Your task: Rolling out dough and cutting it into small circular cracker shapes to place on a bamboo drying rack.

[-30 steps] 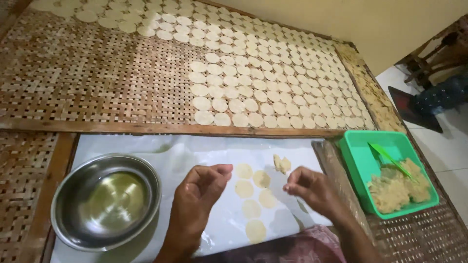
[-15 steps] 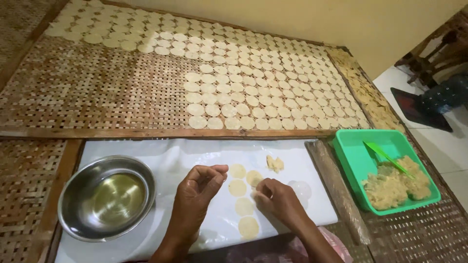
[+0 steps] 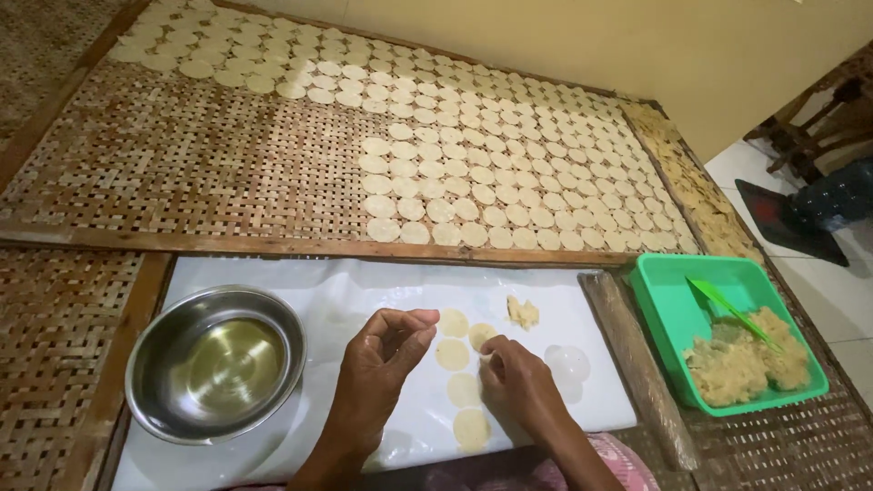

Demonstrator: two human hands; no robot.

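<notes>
White sheet (image 3: 300, 300) spread as work surface; dough discs (image 3: 453, 354) laid flat. Left hand (image 3: 382, 364) curled, empty; right hand (image 3: 518, 386) pinching disc edge.

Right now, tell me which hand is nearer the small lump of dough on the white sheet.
Right. The right hand sits just below the lump of dough, fingertips close under it. The left hand is farther off to the lump's left, beyond the flattened discs.

Left hand (image 3: 382, 364) and right hand (image 3: 518, 386), fingers curled, over white sheet (image 3: 336, 291) beside flat dough discs (image 3: 453, 355). Steel bowl (image 3: 215, 362) at left, green tray (image 3: 673, 291) of dough at right, woven mat (image 3: 182, 164) above.
</notes>
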